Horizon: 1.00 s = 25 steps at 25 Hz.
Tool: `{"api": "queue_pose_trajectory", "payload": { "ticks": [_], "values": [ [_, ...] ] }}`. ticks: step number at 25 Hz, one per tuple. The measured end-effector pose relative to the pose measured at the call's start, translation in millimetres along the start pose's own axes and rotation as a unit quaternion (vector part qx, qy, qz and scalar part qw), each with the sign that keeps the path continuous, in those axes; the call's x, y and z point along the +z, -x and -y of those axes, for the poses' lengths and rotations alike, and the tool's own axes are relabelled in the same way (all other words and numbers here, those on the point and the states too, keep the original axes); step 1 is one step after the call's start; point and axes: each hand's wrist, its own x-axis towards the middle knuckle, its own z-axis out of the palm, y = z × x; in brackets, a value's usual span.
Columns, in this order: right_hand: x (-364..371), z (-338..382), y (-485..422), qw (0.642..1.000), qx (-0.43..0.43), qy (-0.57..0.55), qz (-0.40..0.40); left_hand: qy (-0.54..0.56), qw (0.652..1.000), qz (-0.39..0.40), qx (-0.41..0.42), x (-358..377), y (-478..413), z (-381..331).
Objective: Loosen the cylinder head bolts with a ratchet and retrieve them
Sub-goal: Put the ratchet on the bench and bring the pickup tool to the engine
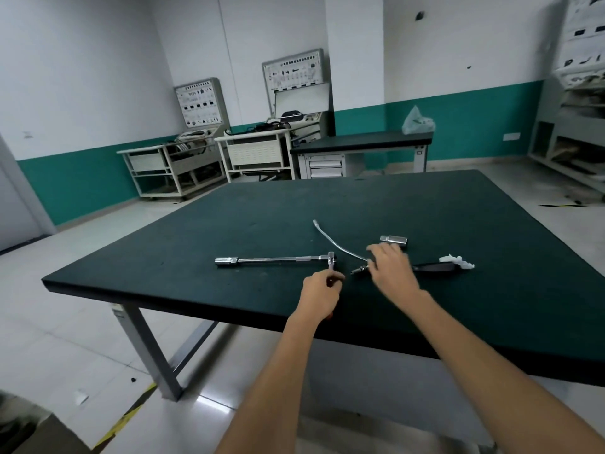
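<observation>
L hand (pixel 322 290) curls its fingers round the ratchet (pixel 331 258) handle, prob to lift it. Its long bar (pixel 271 258) w/ a socket end (pixel 226 261) lies flat on the green table (pixel 196 224), pointing left. R hand (pixel 391 268) is over the bendy pick-up tool (pixel 334 243), maybe for fishing bolts out; too blurry to tell if it grips or just touches. A loose socket (pixel 394 239) & white rag (pixel 458 261) lie near. No engine or bolts in view, so the job looks not begun

The single head-worn wide-angle camera looks forward and down from above the near edge of the green table (pixel 203 231), close to the left hand (pixel 322 290) and right hand (pixel 391 270), the back wall (pixel 98 77) far beyond.
</observation>
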Motion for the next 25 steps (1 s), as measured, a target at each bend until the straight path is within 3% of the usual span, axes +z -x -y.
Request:
{"api": "queue_pose_trajectory", "payload": {
  "ticks": [3, 6, 8, 10, 12, 16, 18, 20, 25],
  "values": [
    [-1, -37, 0, 0.979, 0.004, 0.174, 0.105, -0.028, 0.999, 0.006, 0.034, 1, 1, -6],
    [4, -41, 4, 0.976, -0.032, 0.198, 0.087, -0.059, 0.996, 0.002, 0.06, 3, 5, -15],
    [0, -37, 6, 0.982, -0.072, 0.169, 0.037, -0.075, 0.995, -0.004, 0.073, 1, 7, -19],
    [-8, -33, 6, 0.988, -0.092, 0.108, -0.067, -0.088, 0.992, -0.011, 0.087, -3, 8, -21],
    [-23, -26, 3, 0.985, -0.054, 0.036, -0.162, -0.093, 0.99, -0.024, 0.106, -8, 10, -26],
    [-60, -6, 2, 0.958, 0.004, -0.066, -0.279, -0.129, 0.972, -0.075, 0.183, -33, 19, -41],
    [-76, 23, 17, 0.934, -0.043, -0.12, -0.332, -0.181, 0.948, -0.156, 0.211, -57, 23, -54],
    [-90, 62, 39, 0.916, -0.094, -0.178, -0.347, -0.257, 0.901, -0.247, 0.247, -89, 34, -68],
    [-132, 174, 107, 0.879, -0.152, -0.363, -0.271, -0.358, 0.79, -0.343, 0.36, -205, 119, -66]
  ]
}}
